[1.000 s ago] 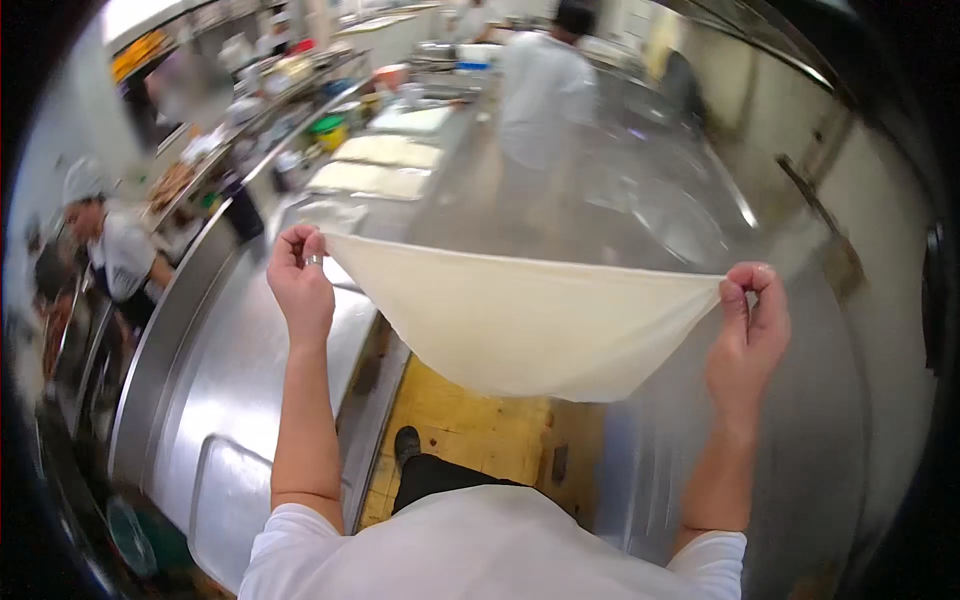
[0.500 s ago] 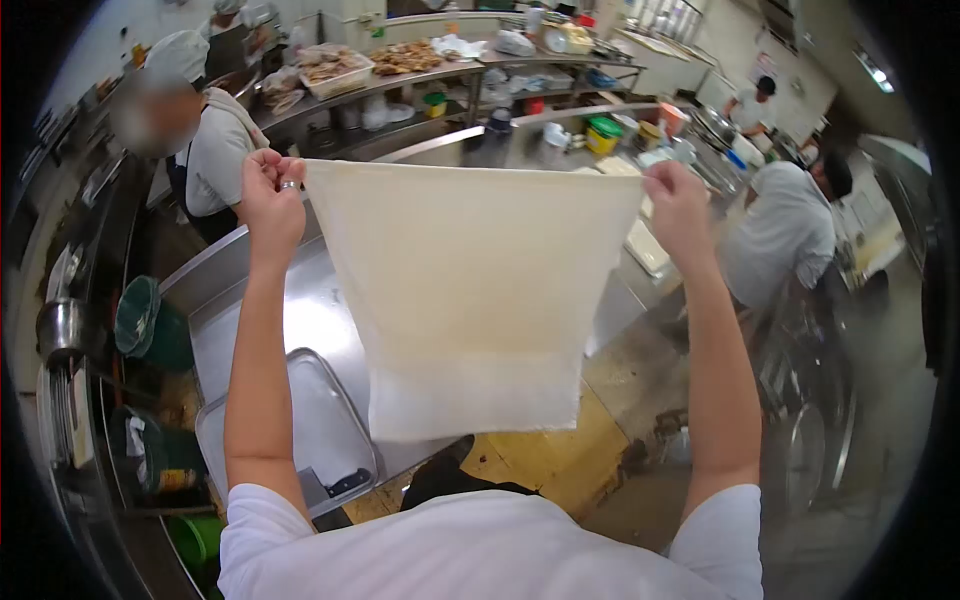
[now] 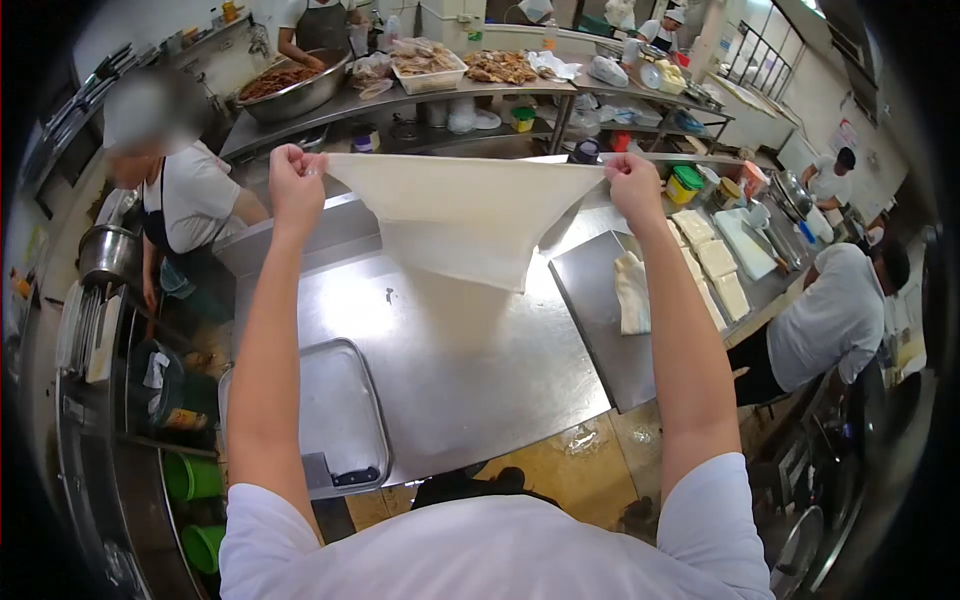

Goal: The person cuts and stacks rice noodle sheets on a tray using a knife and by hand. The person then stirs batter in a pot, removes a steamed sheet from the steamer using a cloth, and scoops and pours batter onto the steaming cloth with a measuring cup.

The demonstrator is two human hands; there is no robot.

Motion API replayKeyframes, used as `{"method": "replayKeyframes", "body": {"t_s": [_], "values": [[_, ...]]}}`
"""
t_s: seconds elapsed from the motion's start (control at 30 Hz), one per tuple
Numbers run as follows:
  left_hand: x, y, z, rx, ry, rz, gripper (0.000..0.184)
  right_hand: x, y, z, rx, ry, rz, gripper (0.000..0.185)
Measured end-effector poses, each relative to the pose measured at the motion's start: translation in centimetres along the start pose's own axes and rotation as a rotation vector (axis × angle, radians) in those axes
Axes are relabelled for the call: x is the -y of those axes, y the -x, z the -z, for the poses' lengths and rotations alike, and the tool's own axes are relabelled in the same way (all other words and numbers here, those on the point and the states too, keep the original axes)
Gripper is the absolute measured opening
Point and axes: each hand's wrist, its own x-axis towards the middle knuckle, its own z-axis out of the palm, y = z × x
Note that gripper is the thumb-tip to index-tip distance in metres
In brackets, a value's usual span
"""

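Above the smooth, glossy steel table [image 3: 480, 370], I see a thin, supple cream sheet [image 3: 455, 215] drawn straight along its top edge, the left hand [image 3: 297, 188] and right hand [image 3: 633, 186] well apart, each pinching a corner. At the table's near left lies a round-cornered metal tray [image 3: 343, 400] holding a black-handled knife [image 3: 355, 476].

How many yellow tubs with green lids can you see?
2. The near tub is to the right of the right hand, which grips the pale sheet; the far tub is under the back counter. More may be hidden behind other things.
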Motion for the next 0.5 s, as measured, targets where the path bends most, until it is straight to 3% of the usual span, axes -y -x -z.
{"method": "replayKeyframes", "body": {"t_s": [0.2, 0.23, 0.3, 0.33, 0.4, 0.5], "values": [[-0.8, 13.9, 5.1, 0.064, -0.121, -0.052, 0.023, -7.6, 11.2, 1.7, 0.073, 0.044, 0.129, 0.012], [-2.4, 17.9, 5.5, 0.100, -0.027, 0.030, 0.020, -9.1, 14.8, 2.1, 0.130, -0.019, 0.067, 0.010], [0.1, 27.3, 7.7, 0.193, -0.147, 0.098, 0.018, -13.8, 22.9, 1.9, 0.225, -0.024, -0.045, 0.007], [1.3, 32.5, 8.8, 0.249, -0.164, 0.256, 0.018, -15.1, 26.9, 2.6, 0.312, 0.007, -0.032, 0.006], [0.4, 41.2, 11.0, 0.432, -0.489, 0.520, 0.022, -21.8, 36.0, 2.2, 0.493, 0.288, 0.023, 0.006], [-1.7, 47.5, 12.0, 0.334, -0.374, 0.727, 0.025, -23.1, 41.9, 4.0, 0.585, 0.311, -0.063, 0.005]]}}
